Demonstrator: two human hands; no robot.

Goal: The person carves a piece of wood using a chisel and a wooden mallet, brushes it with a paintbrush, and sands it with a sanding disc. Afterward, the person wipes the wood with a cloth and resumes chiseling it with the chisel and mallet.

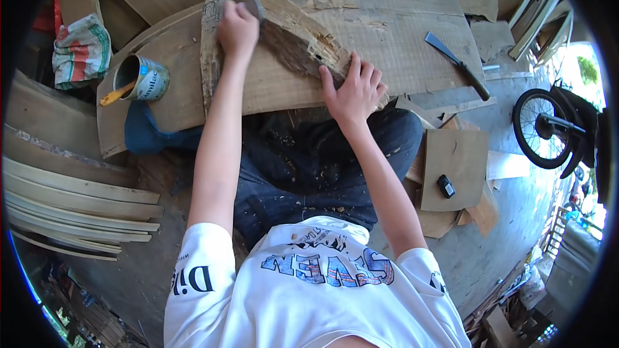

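My left hand (pixel 238 29) is closed around a round, dark, disc-like tool (pixel 250 8); its kind is hard to make out. The tool sits against the upper left end of a rough, decayed piece of wood (pixel 293 22), which lies slantwise on a broad wooden board (pixel 400 45). At the wood's near right end, my right hand (pixel 354 93) holds it down, thumb on one side and fingers spread along the other. A second weathered wood strip (pixel 211 58) lies under my left forearm.
An open tin (pixel 153 80) with a yellow-handled tool (pixel 118 93) stands at the board's left. A dark-handled blade tool (pixel 458 64) lies at its right. A small black device (pixel 445 186) rests on a wood panel (pixel 454 148). Curved slats (pixel 77 200) are stacked left; a motorcycle wheel (pixel 545 127) stands right.
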